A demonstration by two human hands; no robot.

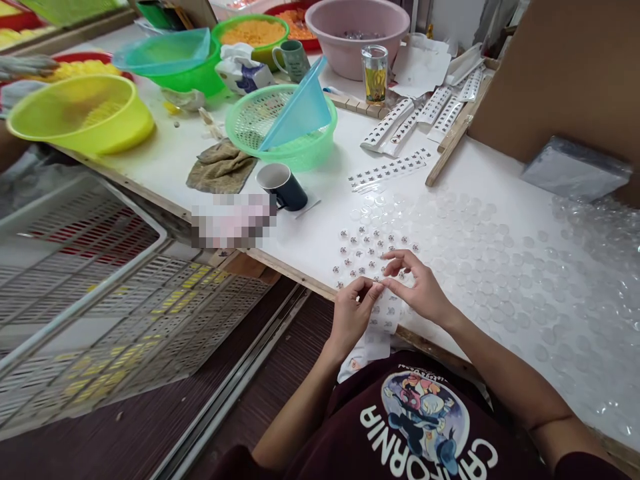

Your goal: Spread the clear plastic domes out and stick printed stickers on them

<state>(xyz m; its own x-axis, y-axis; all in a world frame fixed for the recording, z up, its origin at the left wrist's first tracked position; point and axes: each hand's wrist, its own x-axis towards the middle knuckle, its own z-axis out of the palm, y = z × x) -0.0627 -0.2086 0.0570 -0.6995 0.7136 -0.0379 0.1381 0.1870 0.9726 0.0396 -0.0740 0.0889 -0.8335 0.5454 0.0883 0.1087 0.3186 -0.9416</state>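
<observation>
My left hand (351, 312) pinches the top of a white sticker sheet (382, 325) that hangs over the table's front edge onto my lap. My right hand (418, 284) meets it there, thumb and forefinger pinched at the sheet's top edge, the other fingers curled. Just beyond my fingers, rows of small clear round domes (367, 250) with dark stickers on them lie on the white table (320, 227). To their right, many plain clear domes (480, 260) spread over the table.
A dark mug (283, 186) stands left of the domes, by a brown rag (221, 167). Behind are a green basket (295, 137), a yellow bowl (85, 113), a pink basin (357, 30), a glass jar (375, 72) and used sticker strips (400, 123). Bubble wrap (610, 253) lies right.
</observation>
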